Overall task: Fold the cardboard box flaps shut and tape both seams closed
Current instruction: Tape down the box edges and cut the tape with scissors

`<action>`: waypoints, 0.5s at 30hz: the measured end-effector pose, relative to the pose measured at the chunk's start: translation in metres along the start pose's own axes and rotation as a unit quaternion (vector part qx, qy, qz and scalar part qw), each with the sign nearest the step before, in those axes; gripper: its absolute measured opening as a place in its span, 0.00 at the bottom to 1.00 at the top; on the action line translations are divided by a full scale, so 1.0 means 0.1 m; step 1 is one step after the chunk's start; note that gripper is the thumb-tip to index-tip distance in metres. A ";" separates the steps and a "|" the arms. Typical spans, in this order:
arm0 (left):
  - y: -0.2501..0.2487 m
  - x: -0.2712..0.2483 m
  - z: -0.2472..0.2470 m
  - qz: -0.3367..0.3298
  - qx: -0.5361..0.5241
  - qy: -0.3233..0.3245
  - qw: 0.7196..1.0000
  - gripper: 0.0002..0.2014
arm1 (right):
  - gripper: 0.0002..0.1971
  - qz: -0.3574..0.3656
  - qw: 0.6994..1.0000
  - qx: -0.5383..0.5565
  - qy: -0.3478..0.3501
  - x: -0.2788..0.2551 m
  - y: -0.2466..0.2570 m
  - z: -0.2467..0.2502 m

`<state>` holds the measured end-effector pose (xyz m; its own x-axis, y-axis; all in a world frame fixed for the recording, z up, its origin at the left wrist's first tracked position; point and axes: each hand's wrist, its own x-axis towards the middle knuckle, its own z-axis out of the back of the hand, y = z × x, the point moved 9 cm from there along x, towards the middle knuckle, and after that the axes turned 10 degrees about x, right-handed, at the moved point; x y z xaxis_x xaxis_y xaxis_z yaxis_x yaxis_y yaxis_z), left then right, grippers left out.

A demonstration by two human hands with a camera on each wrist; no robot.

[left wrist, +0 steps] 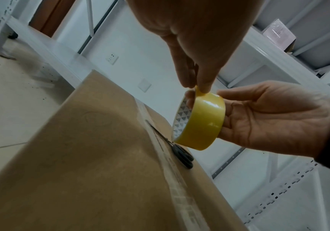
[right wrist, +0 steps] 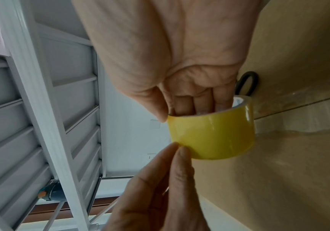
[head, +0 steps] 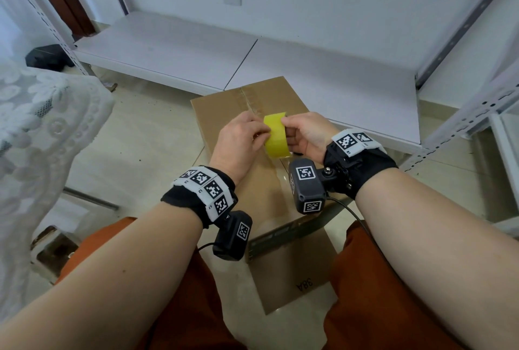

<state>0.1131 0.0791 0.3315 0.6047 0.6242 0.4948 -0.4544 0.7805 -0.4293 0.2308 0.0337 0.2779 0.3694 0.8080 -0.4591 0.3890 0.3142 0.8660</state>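
A brown cardboard box (head: 224, 113) lies on the floor between my knees, its flaps folded flat, with clear tape along the middle seam. Above it my right hand (head: 288, 132) holds a yellow tape roll (head: 276, 139), fingers through the core and thumb outside. My left hand (head: 264, 134) pinches the tape's loose end at the roll's top edge. The left wrist view shows that pinch (left wrist: 197, 88) on the roll (left wrist: 203, 123). In the right wrist view my right hand (right wrist: 179, 109) grips the roll (right wrist: 213, 134). Black scissors (left wrist: 181, 154) lie on the box beneath the roll.
A low white shelf board (head: 174, 49) of a metal rack runs just behind the box, with uprights (head: 460, 29) at the right. A lace curtain (head: 42, 125) hangs at the left. A cardboard side marked 38A (head: 295, 274) faces me between my orange-clad knees.
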 end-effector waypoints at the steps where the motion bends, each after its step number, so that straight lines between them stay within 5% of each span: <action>1: 0.00 0.00 0.01 0.002 0.001 -0.001 1.000 0.03 | 0.08 0.000 1.000 0.004 0.006 -0.02 0.01 -0.01; 5: 0.03 0.01 0.03 0.023 0.016 -0.003 1.000 0.01 | 0.09 -0.005 0.999 -0.020 0.044 -0.08 0.01 -0.08; 9: 0.23 0.02 0.05 0.122 -0.008 0.006 0.993 0.03 | 0.14 0.004 0.985 -0.132 0.110 -0.15 -0.01 -0.21; 15: 0.32 -0.03 -0.09 0.179 -0.082 0.088 0.976 0.04 | 0.13 -0.013 0.974 -0.187 0.128 -0.17 -0.03 -0.18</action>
<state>0.1029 0.1016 0.3090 0.5354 0.8295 0.1590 -0.5557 0.4878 -0.6732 0.2082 0.0275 0.2865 0.1224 0.8800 -0.4589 0.0424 0.4574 0.8883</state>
